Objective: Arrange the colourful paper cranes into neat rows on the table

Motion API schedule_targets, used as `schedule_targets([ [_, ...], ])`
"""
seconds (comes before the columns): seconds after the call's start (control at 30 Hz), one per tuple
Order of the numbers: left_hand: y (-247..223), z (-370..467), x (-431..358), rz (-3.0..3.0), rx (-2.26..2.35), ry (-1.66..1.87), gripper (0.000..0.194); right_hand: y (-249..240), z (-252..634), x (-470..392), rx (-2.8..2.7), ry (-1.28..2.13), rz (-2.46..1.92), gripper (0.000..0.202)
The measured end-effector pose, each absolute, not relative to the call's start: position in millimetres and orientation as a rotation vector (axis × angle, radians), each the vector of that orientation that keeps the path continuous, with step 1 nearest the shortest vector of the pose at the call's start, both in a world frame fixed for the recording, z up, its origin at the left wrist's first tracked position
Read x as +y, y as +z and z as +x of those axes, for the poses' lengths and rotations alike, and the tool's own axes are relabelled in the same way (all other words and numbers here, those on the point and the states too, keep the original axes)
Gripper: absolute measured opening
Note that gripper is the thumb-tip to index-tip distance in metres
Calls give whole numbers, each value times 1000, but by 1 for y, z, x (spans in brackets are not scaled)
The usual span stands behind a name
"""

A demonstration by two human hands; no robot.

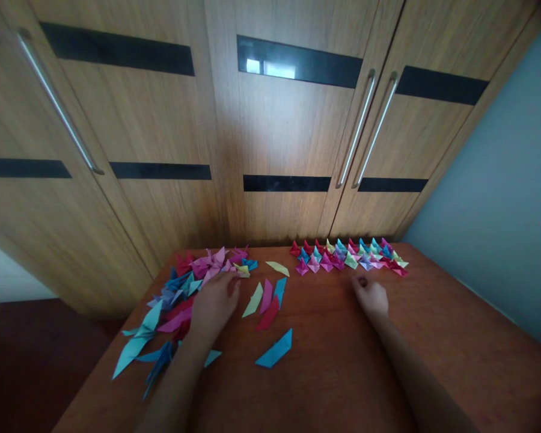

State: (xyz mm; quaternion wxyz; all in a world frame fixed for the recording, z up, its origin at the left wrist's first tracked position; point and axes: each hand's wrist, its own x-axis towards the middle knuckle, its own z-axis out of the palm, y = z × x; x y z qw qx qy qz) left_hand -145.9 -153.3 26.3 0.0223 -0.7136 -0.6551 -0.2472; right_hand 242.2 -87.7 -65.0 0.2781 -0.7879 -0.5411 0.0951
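Note:
My left hand [214, 302] is at the right side of a pile of folded paper pieces, its fingertips at a small yellow folded piece [242, 270]. Pink folded pieces [211, 261] lie just beyond it. My right hand [370, 296] rests on the table with its fingers curled, just in front of rows of small colourful folded pieces [351, 260]; whether anything is inside it is hidden. Between my hands lie flat folded strips: a pale green one [253, 300], a pink one [266, 296], a red one [268, 315], and a larger blue one [275, 350] nearer me.
A brown wooden table [333, 373] stands against a wooden wardrobe [288, 132] with metal handles. A large light teal folded piece [139, 338] lies near the table's left edge, with dark blue ones [161, 362] beside it. A pale wall [491, 240] is at the right.

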Motion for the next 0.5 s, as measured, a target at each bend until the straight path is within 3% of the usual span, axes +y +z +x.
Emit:
schedule_targets([
  [0.2,50,-165,-166,-1988,-2225,-226,33,-59,215,-89,-1562,280,-2054,23],
  [0.5,51,-178,-201,-2106,-2319,-31,31,-62,221,-88,-1537,313,-1961,18],
])
